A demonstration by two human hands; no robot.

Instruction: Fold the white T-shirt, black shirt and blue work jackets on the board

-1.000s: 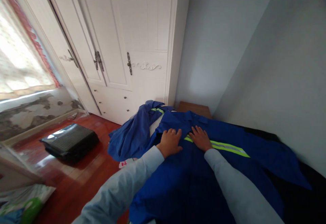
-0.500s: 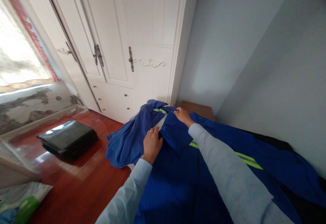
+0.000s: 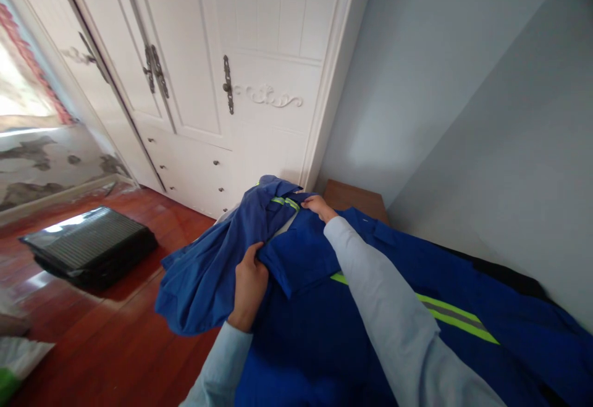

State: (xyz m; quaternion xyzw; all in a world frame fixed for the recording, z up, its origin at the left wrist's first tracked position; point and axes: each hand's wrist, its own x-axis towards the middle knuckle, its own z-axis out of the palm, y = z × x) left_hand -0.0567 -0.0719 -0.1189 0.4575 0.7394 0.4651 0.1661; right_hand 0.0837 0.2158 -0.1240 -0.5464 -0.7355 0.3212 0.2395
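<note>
Blue work jacket [image 3: 324, 333] with neon-yellow and grey reflective stripe, spread flat on the bed, one sleeve [image 3: 208, 271] hanging crumpled over the edge above the red wood floor [image 3: 115, 333]. Left hand [image 3: 250, 286] clamped on a fold at the sleeve seam; right hand [image 3: 317, 206] pinching fabric near the collar, close to the white wardrobe [image 3: 231, 86]. Black case [image 3: 88, 246] on the floor, well apart.

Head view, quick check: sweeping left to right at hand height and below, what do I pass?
Black case on the floor → hanging blue sleeve → left hand → right hand → wooden bedside unit → reflective stripe on the jacket.
</note>
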